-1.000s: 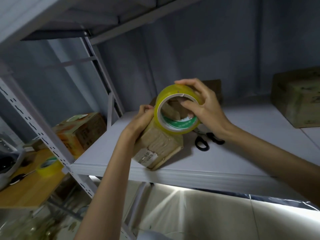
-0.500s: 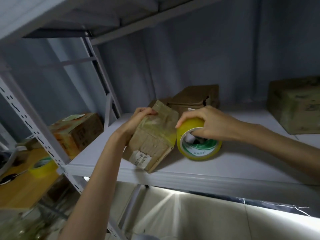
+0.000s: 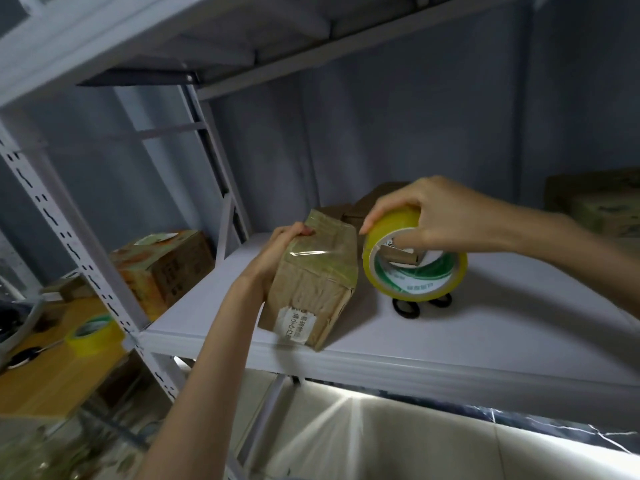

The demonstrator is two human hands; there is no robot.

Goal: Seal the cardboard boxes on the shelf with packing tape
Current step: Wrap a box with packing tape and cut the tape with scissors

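Note:
A small brown cardboard box [image 3: 311, 282] with a white label stands tilted near the front edge of the white shelf [image 3: 485, 327]. My left hand [image 3: 277, 251] grips its left upper side, thumb on the top edge. My right hand [image 3: 429, 216] holds a yellow roll of packing tape [image 3: 415, 261] just right of the box, fingers through the core. A clear strip of tape stretches from the roll across the box's top face.
Black scissors [image 3: 415, 306] lie on the shelf under the roll. More cardboard boxes sit behind [image 3: 363, 206] and at far right [image 3: 599, 206]. On the left, an orange printed box [image 3: 162, 268] and a second yellow tape roll [image 3: 90, 332] sit on a wooden table [image 3: 52, 375].
My right hand brought the roll down from in front of the box to its right side, then lifted it slightly, pulling tape across the top. The scissors show again under the roll.

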